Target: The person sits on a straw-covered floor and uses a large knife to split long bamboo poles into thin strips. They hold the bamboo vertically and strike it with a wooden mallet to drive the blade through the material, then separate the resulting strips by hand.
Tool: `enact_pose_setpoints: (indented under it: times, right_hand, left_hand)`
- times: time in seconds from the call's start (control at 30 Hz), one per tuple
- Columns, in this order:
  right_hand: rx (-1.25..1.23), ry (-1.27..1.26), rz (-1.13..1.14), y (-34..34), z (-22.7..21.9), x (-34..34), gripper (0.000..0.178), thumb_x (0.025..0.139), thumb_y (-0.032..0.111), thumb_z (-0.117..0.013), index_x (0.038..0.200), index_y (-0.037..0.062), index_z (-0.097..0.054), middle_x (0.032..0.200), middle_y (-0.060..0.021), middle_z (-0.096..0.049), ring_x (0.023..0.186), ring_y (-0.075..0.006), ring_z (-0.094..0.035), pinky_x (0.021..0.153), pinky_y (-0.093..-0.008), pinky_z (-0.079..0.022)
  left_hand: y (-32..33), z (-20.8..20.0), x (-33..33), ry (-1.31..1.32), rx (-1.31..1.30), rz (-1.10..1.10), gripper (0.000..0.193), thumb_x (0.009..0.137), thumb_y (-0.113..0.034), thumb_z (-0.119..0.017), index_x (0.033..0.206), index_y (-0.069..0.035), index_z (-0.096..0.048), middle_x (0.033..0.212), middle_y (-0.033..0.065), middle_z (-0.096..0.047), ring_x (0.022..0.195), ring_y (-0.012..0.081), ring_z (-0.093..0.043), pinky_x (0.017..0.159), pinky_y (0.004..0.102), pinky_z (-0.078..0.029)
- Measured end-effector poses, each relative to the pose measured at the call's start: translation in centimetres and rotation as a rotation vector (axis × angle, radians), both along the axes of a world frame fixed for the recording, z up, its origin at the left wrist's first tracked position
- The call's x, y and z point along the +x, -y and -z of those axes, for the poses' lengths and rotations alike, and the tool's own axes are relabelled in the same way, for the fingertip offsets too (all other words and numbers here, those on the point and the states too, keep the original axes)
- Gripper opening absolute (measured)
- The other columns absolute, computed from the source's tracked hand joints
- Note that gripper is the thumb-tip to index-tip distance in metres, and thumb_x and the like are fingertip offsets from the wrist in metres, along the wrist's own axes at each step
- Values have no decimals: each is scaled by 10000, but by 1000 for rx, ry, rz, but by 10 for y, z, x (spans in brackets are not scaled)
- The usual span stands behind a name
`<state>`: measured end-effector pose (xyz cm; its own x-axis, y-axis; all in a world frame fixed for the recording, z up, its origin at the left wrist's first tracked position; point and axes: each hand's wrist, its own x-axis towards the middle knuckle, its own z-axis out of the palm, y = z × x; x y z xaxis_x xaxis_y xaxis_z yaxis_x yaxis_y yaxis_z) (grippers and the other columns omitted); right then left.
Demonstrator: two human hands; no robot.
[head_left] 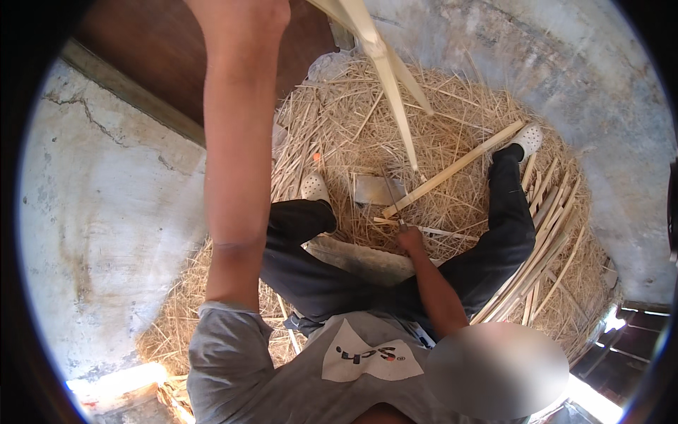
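A pale split strip (385, 74) slants in past the upper edge of the view, parting below a knot into two prongs. The longer prong points down toward the middle of the littered floor (452, 92); the shorter ends up and to the right of it. The strip's upper part is out of view, so I cannot tell what grips it.

Just below the longer prong is a thin-bladed knife (393, 200), its tip pointing away from the person. The right hand (409, 240) has its fingers wrapped around the handle, low over the straw. The left forearm (240, 141) reaches up and forward, but the left hand is beyond the upper edge — whether its fingers are wide, narrow or holding the strip, I cannot tell.

My reading is that the step in hand is handling the strip between strokes of the blade, as blade and prongs look apart. A further cut would call for a steady strip and an edge brought to it — with legs and the other hand kept out of the blade's line.

Behind the blade lies a grey block (367, 191); a flat wooden slat (459, 167) runs diagonally from near the knife to the right clog (528, 138). Farther out, long strips (547, 247) lie heaped along the floor's right edge.
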<state>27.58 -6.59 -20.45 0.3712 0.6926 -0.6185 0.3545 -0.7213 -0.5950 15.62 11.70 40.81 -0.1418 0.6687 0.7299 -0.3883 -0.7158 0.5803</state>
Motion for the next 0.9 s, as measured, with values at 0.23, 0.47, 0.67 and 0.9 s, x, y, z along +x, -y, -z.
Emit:
enact_pose_setpoints:
  times: [0.23,0.47,0.67,0.9]
  right_hand:
    - [328,87,-130,16,-168,3,276,714,207,-655,874,-17,-655,809,-273,-644,843,-443,-635,747,-491,-506]
    - [481,-10,-87,122,-274,-7,204,752,195,-663,792,2,-609,680,-210,-598,644,-379,-600,636,-438,-474]
    - [298,-88,11,196,-330,-6,201,766,197,-665,840,15,-628,744,-239,-627,769,-436,-625,675,-467,-482]
    - [268,20,179,254,-301,-6,182,769,170,-681,818,2,-630,583,-135,-561,533,-203,-547,552,-380,-447]
  left_hand:
    - [13,-21,33,250,-36,68,301,902,-94,-666,1124,64,-538,940,111,-593,902,212,-608,876,348,-543]
    - [29,-5,108,293,-348,764,319,998,-172,-523,1203,64,-463,1049,134,-519,983,235,-537,903,372,-468]
    - [134,-22,224,230,-653,1138,421,1004,-254,-523,1237,94,-473,1100,180,-551,1067,269,-534,941,383,-443]
    - [205,97,407,-626,-705,1097,810,886,-521,-621,1362,83,-369,1251,291,-507,1112,353,-547,974,482,-444]
